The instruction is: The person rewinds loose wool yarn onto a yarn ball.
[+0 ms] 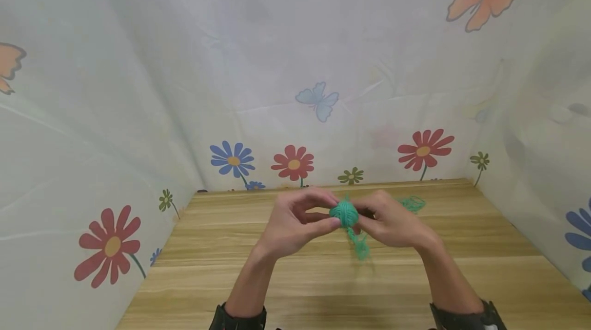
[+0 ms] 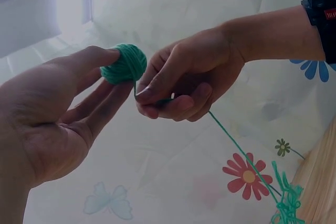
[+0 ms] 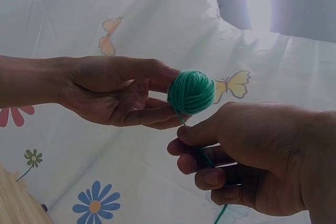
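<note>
A small ball of green yarn (image 1: 344, 213) is held above the table between thumb and fingertips of my left hand (image 1: 295, 222). Just beside it, my right hand (image 1: 392, 219) pinches the strand that leaves the ball, as the right wrist view shows with the yarn ball (image 3: 191, 93) and right hand (image 3: 252, 156). From the right hand the strand (image 2: 231, 134) runs on down to a loose tangle of green yarn (image 2: 287, 203). In the head view a dangling tangle of yarn (image 1: 361, 248) hangs below the hands.
More loose green yarn (image 1: 412, 204) lies on the wooden table (image 1: 221, 263) behind the right hand. A white curtain (image 1: 258, 53) printed with flowers and butterflies encloses the table at the back and both sides.
</note>
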Tool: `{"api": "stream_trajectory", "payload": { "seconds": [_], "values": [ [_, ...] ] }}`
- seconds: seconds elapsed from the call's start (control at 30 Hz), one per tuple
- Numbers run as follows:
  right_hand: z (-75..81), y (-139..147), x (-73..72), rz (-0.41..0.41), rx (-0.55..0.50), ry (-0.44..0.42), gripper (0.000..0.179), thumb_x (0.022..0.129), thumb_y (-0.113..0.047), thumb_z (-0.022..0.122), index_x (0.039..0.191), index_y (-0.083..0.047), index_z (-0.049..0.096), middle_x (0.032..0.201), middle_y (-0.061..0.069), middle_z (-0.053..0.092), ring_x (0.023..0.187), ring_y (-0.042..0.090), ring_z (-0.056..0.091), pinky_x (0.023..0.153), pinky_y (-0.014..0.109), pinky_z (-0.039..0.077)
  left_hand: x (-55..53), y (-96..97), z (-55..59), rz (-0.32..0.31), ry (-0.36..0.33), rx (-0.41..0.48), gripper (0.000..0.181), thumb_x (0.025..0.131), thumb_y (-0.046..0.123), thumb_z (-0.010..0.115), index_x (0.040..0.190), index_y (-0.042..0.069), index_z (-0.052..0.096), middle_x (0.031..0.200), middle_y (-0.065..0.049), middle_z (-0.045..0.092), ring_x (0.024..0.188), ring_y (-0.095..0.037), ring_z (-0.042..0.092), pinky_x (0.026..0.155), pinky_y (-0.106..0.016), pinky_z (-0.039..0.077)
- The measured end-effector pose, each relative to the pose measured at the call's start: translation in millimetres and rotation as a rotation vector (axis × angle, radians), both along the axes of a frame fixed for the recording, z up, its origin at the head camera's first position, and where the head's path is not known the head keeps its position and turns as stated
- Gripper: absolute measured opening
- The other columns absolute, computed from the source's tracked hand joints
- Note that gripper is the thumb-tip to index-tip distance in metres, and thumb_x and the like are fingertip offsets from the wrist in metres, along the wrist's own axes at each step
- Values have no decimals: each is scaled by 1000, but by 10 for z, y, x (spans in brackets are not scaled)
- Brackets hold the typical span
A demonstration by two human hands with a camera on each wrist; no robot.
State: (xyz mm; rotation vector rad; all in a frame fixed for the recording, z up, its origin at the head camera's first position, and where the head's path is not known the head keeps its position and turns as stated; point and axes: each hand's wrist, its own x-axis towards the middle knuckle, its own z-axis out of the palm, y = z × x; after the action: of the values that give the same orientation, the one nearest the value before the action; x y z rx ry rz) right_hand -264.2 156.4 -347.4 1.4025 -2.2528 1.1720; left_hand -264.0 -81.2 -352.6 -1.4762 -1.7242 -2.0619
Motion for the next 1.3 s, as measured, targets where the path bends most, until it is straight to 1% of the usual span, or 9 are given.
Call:
{"api": "stream_trajectory", "payload": {
  "seconds": [0.17, 0.27, 0.37, 0.47, 0.57, 0.77, 0.8, 1.03, 1.3],
  "values": [
    [24, 11, 19, -30, -68, -36, 23, 99, 6, 61, 95, -14, 71, 73, -7, 62, 58, 7, 55, 50, 22, 53, 20, -6, 8, 23, -2, -46, 27, 85, -18, 72, 110, -13, 67, 112, -28, 64, 101, -33, 68, 87, -50, 61],
    [42, 9, 32, -51, -103, -80, 20, 102, 4, 59, 98, -12, 71, 75, -4, 64, 60, 11, 58, 54, 25, 56, 63, -4, 44, 46, -1, -79, 27, 84, -19, 72, 109, -14, 67, 111, -28, 65, 100, -31, 68, 86, -48, 62],
    [53, 6, 35, -79, -137, -95, 22, 103, 3, 57, 95, -14, 69, 71, -3, 59, 58, 11, 54, 51, 24, 52, 119, 3, 95, 79, 2, -111, 25, 84, -19, 72, 108, -14, 67, 110, -28, 65, 100, -28, 68, 87, -46, 62],
    [52, 16, 36, -88, -186, -76, 23, 102, 7, 56, 95, -12, 67, 68, -2, 52, 56, 12, 48, 47, 25, 45, 164, 9, 139, 120, -7, -139, 24, 84, -16, 74, 108, -13, 68, 109, -26, 66, 100, -26, 69, 87, -43, 62],
    [48, 25, 39, -86, -248, -49, 24, 100, 13, 55, 96, -8, 65, 66, 0, 48, 53, 12, 44, 43, 28, 39, 174, 17, 149, 166, -14, -172, 25, 84, -14, 75, 108, -11, 70, 109, -22, 68, 100, -23, 69, 87, -43, 62],
    [54, 37, 55, -96, -341, -11, 25, 98, 16, 54, 96, -6, 65, 66, 1, 48, 52, 11, 44, 39, 32, 36, 171, 31, 147, 258, -4, -229, 24, 85, -9, 78, 109, -7, 72, 106, -16, 71, 98, -23, 70, 86, -40, 63],
    [55, 37, 56, -94, -344, -5, 24, 98, 16, 54, 96, -6, 65, 66, 1, 48, 52, 10, 44, 39, 32, 36, 172, 32, 148, 272, -6, -237, 24, 85, -8, 78, 108, -7, 72, 106, -15, 71, 98, -23, 70, 86, -39, 63],
    [69, 28, 60, -43, -285, 10, 27, 95, 17, 58, 94, -8, 68, 66, -1, 49, 51, 9, 43, 38, 30, 36, -29, 0, -36, 308, -9, -226, 24, 88, 7, 81, 111, 4, 74, 106, -4, 73, 99, -17, 71, 86, -36, 63],
    [45, -5, 40, 70, -205, 38, 35, 91, 19, 63, 94, -15, 72, 66, -2, 54, 53, 7, 48, 42, 22, 43, -47, 7, -35, 395, -14, -150, 24, 89, 8, 81, 112, 5, 74, 106, -3, 74, 101, -19, 71, 86, -39, 63]
  ]
}}
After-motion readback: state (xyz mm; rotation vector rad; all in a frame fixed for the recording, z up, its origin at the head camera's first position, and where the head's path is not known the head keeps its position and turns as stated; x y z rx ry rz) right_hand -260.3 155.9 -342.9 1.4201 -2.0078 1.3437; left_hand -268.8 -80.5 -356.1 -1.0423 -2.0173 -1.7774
